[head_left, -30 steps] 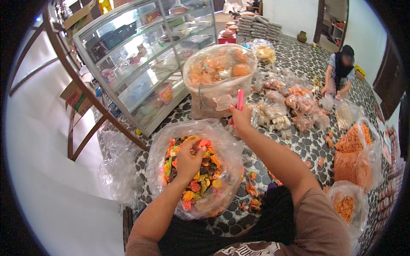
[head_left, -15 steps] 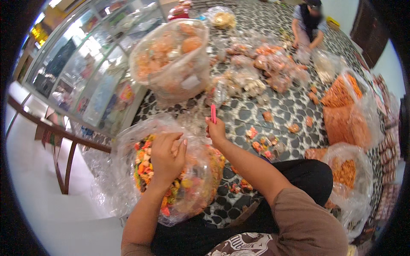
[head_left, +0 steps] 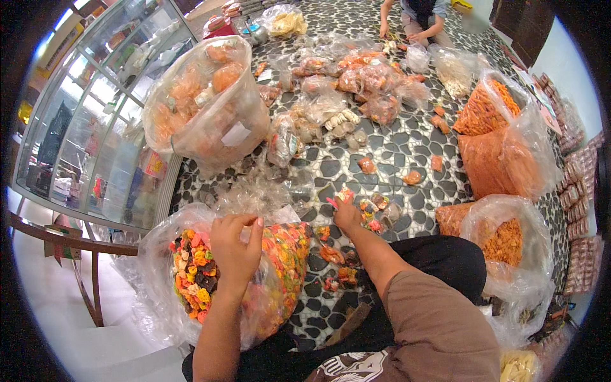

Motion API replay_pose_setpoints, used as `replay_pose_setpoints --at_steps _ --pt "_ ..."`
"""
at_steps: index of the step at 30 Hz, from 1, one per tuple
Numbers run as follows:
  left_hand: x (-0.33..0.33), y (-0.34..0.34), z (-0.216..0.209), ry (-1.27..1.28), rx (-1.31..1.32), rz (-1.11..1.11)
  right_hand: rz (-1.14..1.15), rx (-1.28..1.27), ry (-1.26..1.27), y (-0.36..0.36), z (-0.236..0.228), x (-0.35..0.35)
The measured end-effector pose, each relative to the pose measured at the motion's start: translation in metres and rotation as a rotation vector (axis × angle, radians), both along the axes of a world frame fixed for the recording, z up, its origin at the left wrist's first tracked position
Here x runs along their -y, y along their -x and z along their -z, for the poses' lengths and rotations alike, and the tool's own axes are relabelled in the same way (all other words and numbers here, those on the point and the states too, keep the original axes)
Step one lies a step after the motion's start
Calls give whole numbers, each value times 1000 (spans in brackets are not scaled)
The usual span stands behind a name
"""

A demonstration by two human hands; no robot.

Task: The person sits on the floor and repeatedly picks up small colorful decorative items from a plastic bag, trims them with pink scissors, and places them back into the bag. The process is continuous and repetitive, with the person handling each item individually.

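Note:
My left hand is above a large clear plastic bag of multicoloured curled snacks. Its fingers are bent in close to the thumb, and whatever they may hold is hidden. My right hand is closed round a slim pink tool, mostly covered by the fingers. A small colourful snack packet shows at the fingertips, beside a cluster of similar small packets on the floor. More small packets lie between the snack bag and my leg.
A big bag of orange packets stands ahead left, by a glass cabinet. Heaped packets spread over the pebble-patterned floor. Bags of orange snacks stand at right. Another person works at the far side.
My right hand has moved right and lower with the pink tool, reaching the small packets on the floor. My left hand stays over the snack bag. The view has shifted.

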State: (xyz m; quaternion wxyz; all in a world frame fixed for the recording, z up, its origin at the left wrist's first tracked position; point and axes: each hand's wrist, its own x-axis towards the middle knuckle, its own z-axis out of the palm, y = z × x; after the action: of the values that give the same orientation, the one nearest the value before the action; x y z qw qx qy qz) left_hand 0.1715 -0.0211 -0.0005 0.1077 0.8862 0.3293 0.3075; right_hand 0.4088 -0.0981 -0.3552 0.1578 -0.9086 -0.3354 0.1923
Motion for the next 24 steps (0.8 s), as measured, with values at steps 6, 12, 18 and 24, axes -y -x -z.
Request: replay_pose_setpoints --at_steps 6,12,18,24 --pt "4 -5 0 31 1 -9 -131 -55 133 -18 15 -8" --pt "8 -4 2 26 -6 -20 -234 8 212 -13 5 1" --pt "15 -4 2 23 11 -16 -251 -10 174 -14 8 15" --pt "17 -3 -1 43 15 -28 -139 -8 134 -20 23 22"
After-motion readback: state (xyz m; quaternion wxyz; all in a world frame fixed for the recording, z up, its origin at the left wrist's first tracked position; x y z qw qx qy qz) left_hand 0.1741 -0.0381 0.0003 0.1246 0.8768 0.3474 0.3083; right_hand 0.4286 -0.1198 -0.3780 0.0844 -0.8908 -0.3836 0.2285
